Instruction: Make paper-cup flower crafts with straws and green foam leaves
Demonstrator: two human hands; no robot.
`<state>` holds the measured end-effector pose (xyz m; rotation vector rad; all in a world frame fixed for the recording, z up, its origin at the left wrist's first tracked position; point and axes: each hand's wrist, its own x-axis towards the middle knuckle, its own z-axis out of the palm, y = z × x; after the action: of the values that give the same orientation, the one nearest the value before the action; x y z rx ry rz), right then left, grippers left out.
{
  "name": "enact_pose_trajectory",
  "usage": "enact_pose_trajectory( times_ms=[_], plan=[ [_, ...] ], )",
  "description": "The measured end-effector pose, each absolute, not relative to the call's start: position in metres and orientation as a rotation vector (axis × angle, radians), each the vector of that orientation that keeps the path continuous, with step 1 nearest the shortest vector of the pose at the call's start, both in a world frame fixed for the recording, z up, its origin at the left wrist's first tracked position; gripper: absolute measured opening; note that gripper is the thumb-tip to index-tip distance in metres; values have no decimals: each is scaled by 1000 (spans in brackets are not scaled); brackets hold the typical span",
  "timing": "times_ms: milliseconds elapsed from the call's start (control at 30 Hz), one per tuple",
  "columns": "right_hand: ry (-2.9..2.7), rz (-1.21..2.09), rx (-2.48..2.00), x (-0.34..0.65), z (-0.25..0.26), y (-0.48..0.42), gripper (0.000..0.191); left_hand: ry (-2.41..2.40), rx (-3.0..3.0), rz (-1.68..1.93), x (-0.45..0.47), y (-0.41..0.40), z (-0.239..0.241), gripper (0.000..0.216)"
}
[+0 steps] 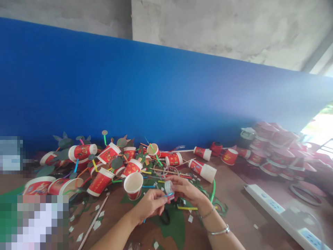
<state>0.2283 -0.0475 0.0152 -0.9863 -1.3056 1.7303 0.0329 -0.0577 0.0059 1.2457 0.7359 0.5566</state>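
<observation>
My left hand (150, 205) and my right hand (185, 190) meet low in the middle of the head view, over a brown table (229, 205). Both are closed around a small clear roll of tape (169, 188). My left fingers pinch near its lower edge, where something pink and blue shows. The right fingers curl round its far side. An upright red paper cup (133, 186) with a white inside stands just left of my hands. A green paper sheet (174, 222) and black scissors (164, 216) lie under them. A yellow-green straw (187, 208) lies below my right wrist.
Many red paper cups (101, 159) with coloured straws and green paper leaves lie piled at the left and middle. A stack of cups (203, 170) lies on its side. More cups (275, 149) are heaped at right. A white power strip (281, 211) runs along the right. A blue wall (156, 93) stands behind.
</observation>
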Motion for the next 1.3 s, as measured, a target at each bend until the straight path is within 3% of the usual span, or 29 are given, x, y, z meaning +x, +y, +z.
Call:
enact_pose_trajectory(
  times_ms=[567,1000,1300],
  plan=[
    [-1344,1430,-1093,201,20,-50,31,802,1402,286,30,-65,19,43],
    [-1543,1398,-891,214,34,-53,13,1001,1216,726,34,-48,-1,51],
    [-1522,1315,-1188,205,20,-49,38,971,1193,920,33,-47,-4,48]
  ],
)
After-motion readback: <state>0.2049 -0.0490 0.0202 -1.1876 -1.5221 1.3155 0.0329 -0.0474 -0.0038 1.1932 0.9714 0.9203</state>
